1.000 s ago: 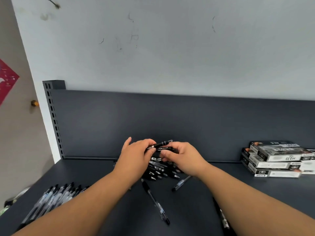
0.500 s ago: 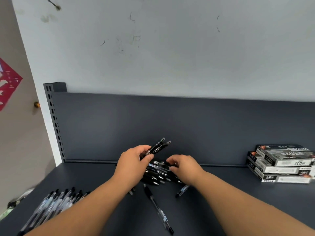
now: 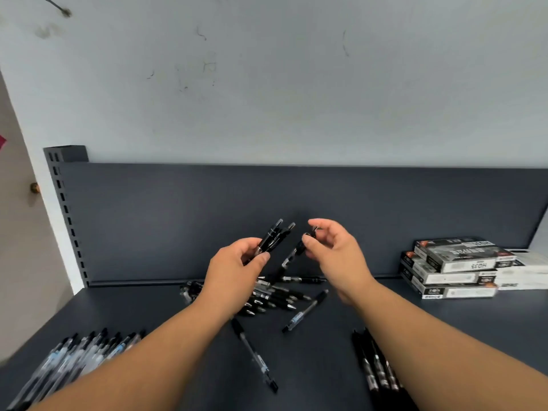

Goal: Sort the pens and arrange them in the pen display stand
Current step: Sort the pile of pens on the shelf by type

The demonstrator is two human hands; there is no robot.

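Left hand (image 3: 237, 269): fingers curl round a pair of black pens (image 3: 274, 237), 2 ends sticking up past the thumb.
Right hand (image 3: 335, 253): thumb and fingertips pinch the top of a single black pen (image 3: 292, 255), which slants down toward the pile.
Pile of pens (image 3: 278, 296): loose on the dark shelf (image 3: 148, 307), below both hands, near the back panel.
Clear pens (image 3: 74, 357): side by side, near left.
Black row (image 3: 375, 366): beside the right forearm.
Boxes (image 3: 453, 268): stacked, far right.

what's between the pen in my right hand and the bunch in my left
Nothing visible: the right hand pinches one black pen beside the pens the left hand grips, with only open air between them.
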